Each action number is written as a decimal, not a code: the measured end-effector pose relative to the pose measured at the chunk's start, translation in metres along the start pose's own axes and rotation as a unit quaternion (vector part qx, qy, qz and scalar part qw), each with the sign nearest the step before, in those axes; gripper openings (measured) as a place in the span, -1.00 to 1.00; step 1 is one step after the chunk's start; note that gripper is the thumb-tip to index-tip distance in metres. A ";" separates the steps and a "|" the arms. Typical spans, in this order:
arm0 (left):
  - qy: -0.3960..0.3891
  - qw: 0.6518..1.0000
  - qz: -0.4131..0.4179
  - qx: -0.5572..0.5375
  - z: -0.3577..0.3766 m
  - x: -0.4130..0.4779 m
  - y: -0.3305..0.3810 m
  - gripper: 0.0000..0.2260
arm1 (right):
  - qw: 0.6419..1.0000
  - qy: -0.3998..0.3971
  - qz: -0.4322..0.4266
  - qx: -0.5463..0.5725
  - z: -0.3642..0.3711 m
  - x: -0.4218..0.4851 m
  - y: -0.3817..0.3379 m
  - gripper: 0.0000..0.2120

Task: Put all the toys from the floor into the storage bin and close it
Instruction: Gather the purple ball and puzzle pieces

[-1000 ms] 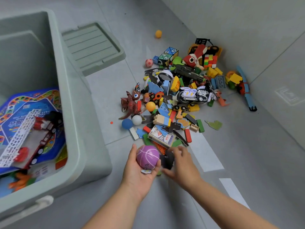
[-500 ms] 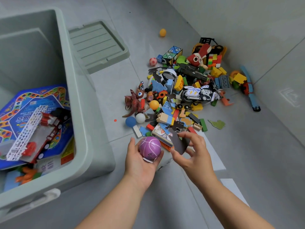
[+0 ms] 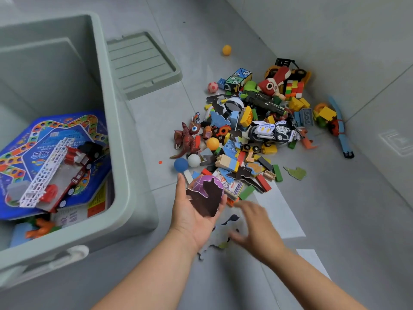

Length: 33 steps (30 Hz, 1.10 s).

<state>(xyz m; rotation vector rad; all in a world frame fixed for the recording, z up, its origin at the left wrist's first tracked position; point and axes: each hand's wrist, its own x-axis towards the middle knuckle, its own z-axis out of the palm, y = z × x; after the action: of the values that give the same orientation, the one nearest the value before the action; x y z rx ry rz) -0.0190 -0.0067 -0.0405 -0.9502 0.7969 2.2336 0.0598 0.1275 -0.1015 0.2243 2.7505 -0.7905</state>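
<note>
Loosely, left hand (image 3: 191, 218) cups purple ball (image 3: 200, 184) under jagged dark cutout (image 3: 207, 200); right hand (image 3: 257, 229) splayed.

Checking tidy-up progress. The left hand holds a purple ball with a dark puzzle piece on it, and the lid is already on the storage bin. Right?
Not quite. The head view shows the lid lying on the floor beside the open storage bin, not on it. The left hand does hold the purple ball with the dark puzzle piece on it.
</note>
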 end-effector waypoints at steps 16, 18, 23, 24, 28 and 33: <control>0.052 0.998 0.040 0.008 0.005 -0.006 0.003 -0.47 | 0.902 0.220 0.113 0.352 -0.015 -0.010 0.007 -0.56; 0.040 0.999 0.034 0.013 0.012 -0.011 -0.001 -0.46 | 0.874 0.262 0.032 0.407 -0.045 -0.014 -0.020 -0.55; -0.107 0.993 0.044 -0.005 0.059 -0.054 0.003 -0.40 | 0.910 0.223 -0.117 0.330 -0.099 -0.007 -0.097 -0.45; -0.130 0.989 0.062 -0.020 0.069 -0.066 0.011 -0.41 | 0.911 0.209 -0.131 0.329 -0.110 -0.005 -0.112 -0.45; -0.150 0.971 0.183 -0.026 0.090 -0.119 0.070 -0.35 | 0.905 0.170 -0.207 0.331 -0.152 0.007 -0.182 -0.48; -0.071 0.959 0.272 -0.022 0.045 -0.157 0.154 -0.46 | 0.903 -0.042 -0.188 0.384 -0.137 0.024 -0.281 -0.62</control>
<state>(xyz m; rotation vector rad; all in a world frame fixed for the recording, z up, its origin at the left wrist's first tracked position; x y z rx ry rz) -0.0545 -0.1181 0.1512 -0.6259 1.0411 2.7593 -0.0543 -0.0322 0.1429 -0.2045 2.2747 -1.9131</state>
